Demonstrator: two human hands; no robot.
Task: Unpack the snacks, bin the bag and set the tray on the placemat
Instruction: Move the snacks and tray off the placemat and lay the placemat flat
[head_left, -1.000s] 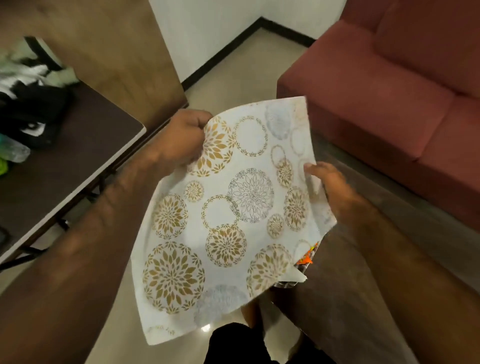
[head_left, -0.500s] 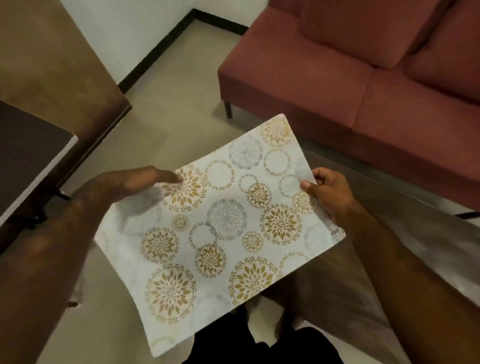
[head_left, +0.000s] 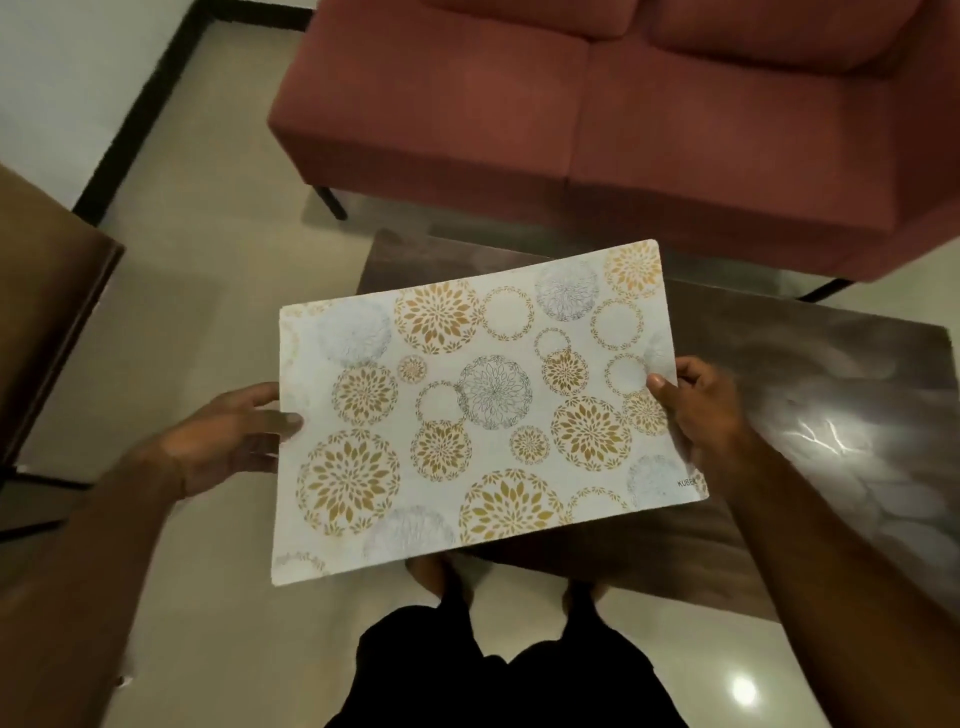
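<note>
at the far left, a brown wooden panel (head_left: 47, 322) is seen beside pale, glossy floor tiles (head_left: 208, 291). the left hand (head_left: 228, 439) is closed on the left edge of the placemat (head_left: 483, 410), thumb laid on top and fingers tucked beneath. the placemat is held flat and slightly tilted, its left part over the floor and its right part above the low table (head_left: 810, 395); whether it touches the table cannot be told. it is a thin, white rectangle with rounded corners, printed with gold leaf rosettes, open gold rings and faint grey mandalas, with small dark lettering at its lower right corner. the right hand (head_left: 701, 410) is pinched on the right edge, thumb on top. the table is dark, polished and streaked, with a light reflected in it. behind it, a dull red fabric sofa (head_left: 597, 119) is raised on thin black legs.
</note>
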